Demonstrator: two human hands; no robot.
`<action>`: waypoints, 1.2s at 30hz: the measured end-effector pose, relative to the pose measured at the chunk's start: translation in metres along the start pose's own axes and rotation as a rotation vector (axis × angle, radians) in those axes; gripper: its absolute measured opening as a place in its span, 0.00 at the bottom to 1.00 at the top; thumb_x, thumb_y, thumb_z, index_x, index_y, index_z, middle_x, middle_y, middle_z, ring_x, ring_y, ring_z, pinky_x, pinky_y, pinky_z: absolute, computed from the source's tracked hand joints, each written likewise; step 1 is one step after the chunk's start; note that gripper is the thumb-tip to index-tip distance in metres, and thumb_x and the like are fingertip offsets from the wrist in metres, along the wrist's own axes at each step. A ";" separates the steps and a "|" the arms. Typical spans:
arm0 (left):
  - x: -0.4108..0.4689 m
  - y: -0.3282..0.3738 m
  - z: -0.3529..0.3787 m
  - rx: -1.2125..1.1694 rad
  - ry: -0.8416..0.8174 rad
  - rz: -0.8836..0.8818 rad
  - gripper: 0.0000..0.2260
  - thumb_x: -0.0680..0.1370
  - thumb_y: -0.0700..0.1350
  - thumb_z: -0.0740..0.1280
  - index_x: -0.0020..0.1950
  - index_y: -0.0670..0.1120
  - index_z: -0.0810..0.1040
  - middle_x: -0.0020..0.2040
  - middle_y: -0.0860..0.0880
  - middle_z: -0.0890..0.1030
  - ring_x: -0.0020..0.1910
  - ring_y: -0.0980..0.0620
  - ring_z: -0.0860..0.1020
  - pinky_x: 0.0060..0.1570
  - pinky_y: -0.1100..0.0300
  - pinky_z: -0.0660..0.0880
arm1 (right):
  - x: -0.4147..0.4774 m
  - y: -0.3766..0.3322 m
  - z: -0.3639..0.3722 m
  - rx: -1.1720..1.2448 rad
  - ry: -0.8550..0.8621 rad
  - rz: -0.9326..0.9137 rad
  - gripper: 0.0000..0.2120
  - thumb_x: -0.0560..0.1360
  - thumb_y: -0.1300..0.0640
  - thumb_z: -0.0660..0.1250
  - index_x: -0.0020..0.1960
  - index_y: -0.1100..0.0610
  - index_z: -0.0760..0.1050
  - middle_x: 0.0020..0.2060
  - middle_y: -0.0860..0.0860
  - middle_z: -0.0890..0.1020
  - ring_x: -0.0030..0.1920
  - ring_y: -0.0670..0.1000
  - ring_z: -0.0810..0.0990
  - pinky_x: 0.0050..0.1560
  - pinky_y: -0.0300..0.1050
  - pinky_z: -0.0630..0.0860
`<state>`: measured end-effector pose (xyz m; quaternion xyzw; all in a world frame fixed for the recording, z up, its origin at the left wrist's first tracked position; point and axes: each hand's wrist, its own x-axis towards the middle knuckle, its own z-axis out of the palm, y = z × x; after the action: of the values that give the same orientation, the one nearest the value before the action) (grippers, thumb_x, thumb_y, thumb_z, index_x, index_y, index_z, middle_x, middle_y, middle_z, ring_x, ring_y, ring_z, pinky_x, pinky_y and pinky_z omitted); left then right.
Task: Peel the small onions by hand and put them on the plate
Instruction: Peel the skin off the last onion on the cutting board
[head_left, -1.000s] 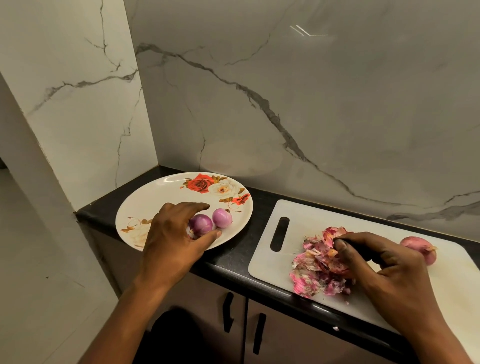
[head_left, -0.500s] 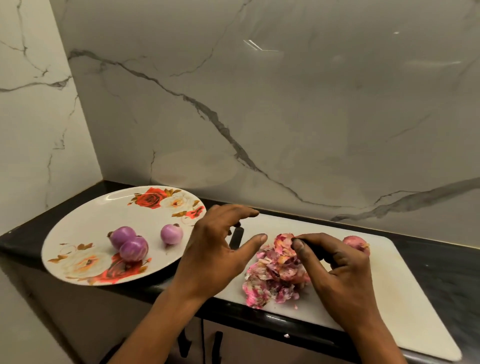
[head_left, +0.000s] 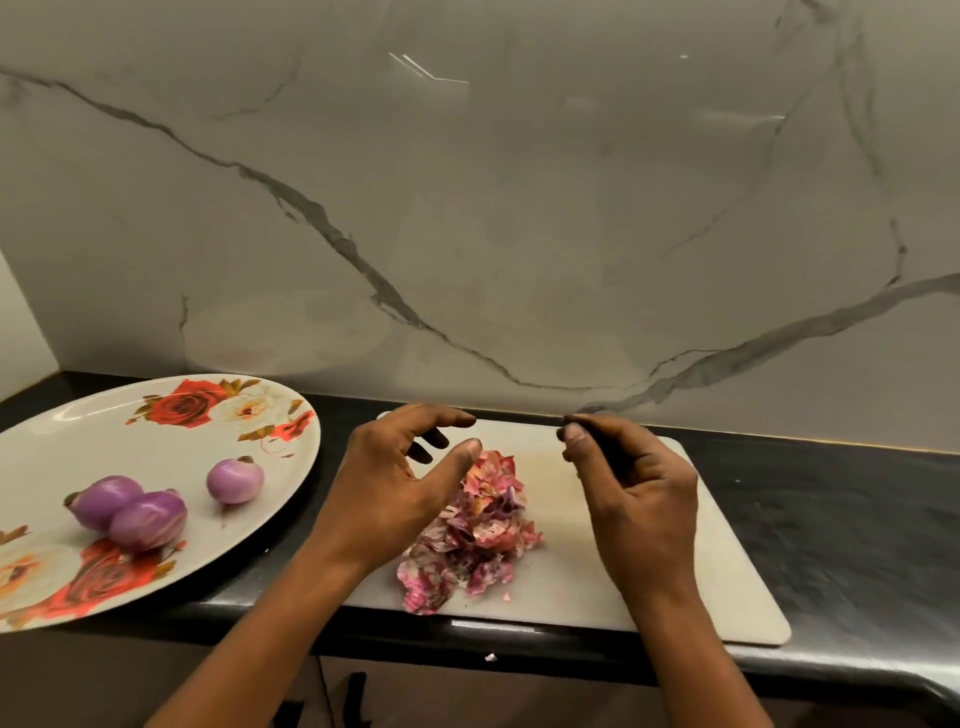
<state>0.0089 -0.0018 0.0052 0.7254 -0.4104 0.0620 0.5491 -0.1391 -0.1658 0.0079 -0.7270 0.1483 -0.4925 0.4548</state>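
1. Purple peeled onions (head_left: 148, 521), three in all, lie on the one flowered plate (head_left: 104, 431) at the left. Two touch each other and the third sits apart, just right of them
2. Right of the plate, one white cutting board (head_left: 727, 571) carries a single heap of pink peels (head_left: 478, 530). No unpeeled onion shows (one could be hidden behind a hand, I cannot tell)
3. The left hand (head_left: 395, 493) hovers over the board's left end, thumb and fingers apart and loosely bent, holding nothing
4. The right hand (head_left: 639, 499) hangs over the far middle of the board, with thumb and fingers curled round a slim dark object (head_left: 602, 441). I cannot tell what it is
5. The step looks like reaching for the next onion. I would take it in the free left hand and keep it over the board so skins drop on the heap. Nip the dry skin at the root end, strip whole layers, then set it on bare plate away from the rim
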 end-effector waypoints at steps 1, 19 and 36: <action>0.002 0.000 0.000 -0.003 -0.005 0.001 0.11 0.78 0.51 0.76 0.60 0.57 0.85 0.52 0.64 0.85 0.50 0.56 0.84 0.46 0.54 0.83 | 0.003 0.002 -0.007 -0.058 0.024 0.005 0.07 0.79 0.57 0.74 0.56 0.51 0.86 0.47 0.43 0.88 0.49 0.46 0.87 0.47 0.36 0.83; 0.046 0.010 0.018 -0.036 -0.181 0.073 0.11 0.77 0.52 0.74 0.59 0.53 0.86 0.52 0.59 0.86 0.53 0.60 0.83 0.49 0.67 0.82 | 0.044 0.027 -0.049 -0.507 -0.323 0.097 0.22 0.75 0.42 0.77 0.67 0.41 0.78 0.54 0.38 0.83 0.52 0.37 0.82 0.48 0.35 0.81; 0.083 0.010 0.040 -0.453 -0.444 -0.163 0.19 0.71 0.39 0.79 0.62 0.45 0.85 0.56 0.48 0.88 0.54 0.47 0.87 0.56 0.55 0.84 | 0.080 0.046 -0.021 -0.048 -0.472 -0.033 0.25 0.68 0.53 0.85 0.62 0.52 0.82 0.53 0.47 0.87 0.53 0.51 0.87 0.54 0.50 0.85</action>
<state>0.0421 -0.0798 0.0418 0.6110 -0.4640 -0.2349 0.5969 -0.1082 -0.2547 0.0195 -0.8351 0.0378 -0.3123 0.4513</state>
